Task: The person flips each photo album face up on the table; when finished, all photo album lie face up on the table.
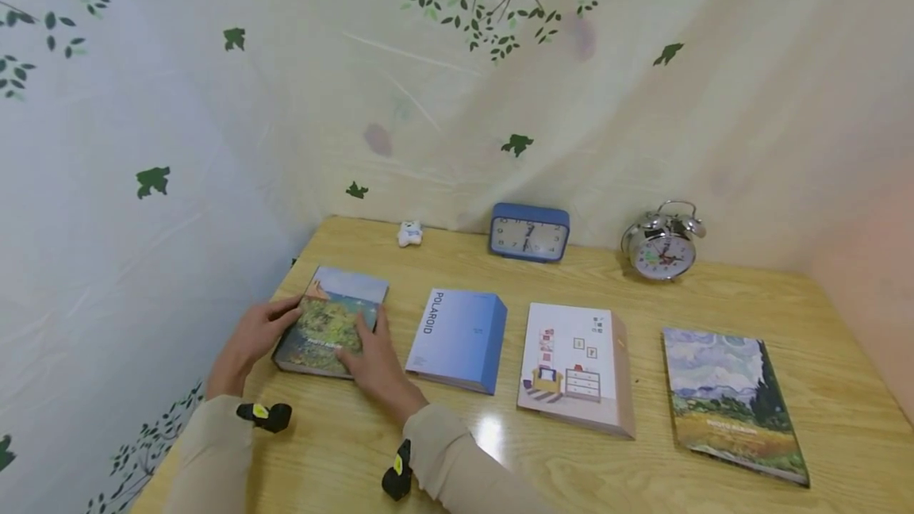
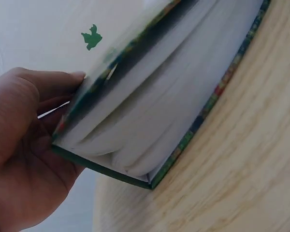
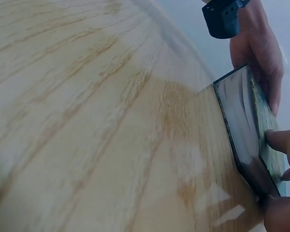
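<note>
A photo album point(image 1: 332, 324) with a painted garden-and-sea cover lies at the left end of the table. My left hand point(image 1: 263, 333) grips its left side, at the green spine edge seen in the left wrist view. On the opposite side my right hand point(image 1: 378, 359) holds the album, its thumb over the cover and other fingers at the right edge. White pages point(image 2: 159, 106) show between the covers from the near end. Just right of the right hand lies a blue album point(image 1: 457, 339) marked POLAROID.
Farther right on the wooden table point(image 1: 571, 466) lie a white album with a room drawing point(image 1: 571, 363) and a landscape-cover album point(image 1: 728, 403). Along the back stand a small white figurine point(image 1: 410, 234), a blue clock point(image 1: 530, 234) and a silver alarm clock point(image 1: 662, 248). Patterned curtain point(image 1: 443, 101) hangs behind.
</note>
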